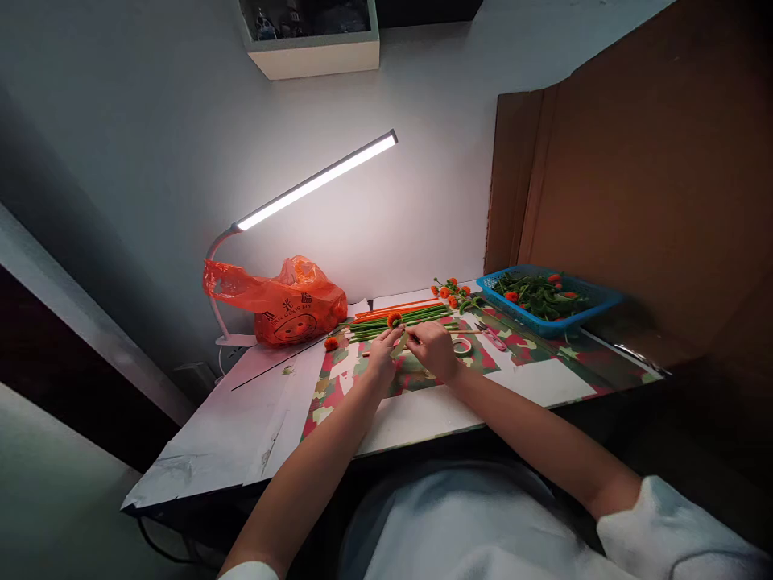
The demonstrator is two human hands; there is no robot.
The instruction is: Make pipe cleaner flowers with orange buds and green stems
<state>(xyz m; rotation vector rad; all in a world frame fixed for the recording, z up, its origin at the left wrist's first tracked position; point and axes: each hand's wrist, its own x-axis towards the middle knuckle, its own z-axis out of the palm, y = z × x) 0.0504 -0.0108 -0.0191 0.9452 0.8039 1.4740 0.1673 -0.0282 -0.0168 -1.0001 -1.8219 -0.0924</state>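
Note:
An orange flower [394,320] stands at the fingertips of my left hand [382,354], whose fingers are closed around its base. My right hand [431,346] is just to the right, its fingers pinched at a pale strip [399,345] that runs between the two hands. Behind them lie several green stems [395,322] and orange sticks [398,308]. A roll of tape [462,346] rests beside my right hand, and pink-handled cutters [493,337] lie farther right. One loose orange flower head [331,344] sits to the left of my left hand.
An orange plastic bag [295,310] hangs by a lit desk lamp [317,181] at the left. A blue basket [549,326] of leaves and orange flowers stands at the right, near a cardboard sheet [604,185]. More flowers [450,290] lie behind the stems on the table [259,427].

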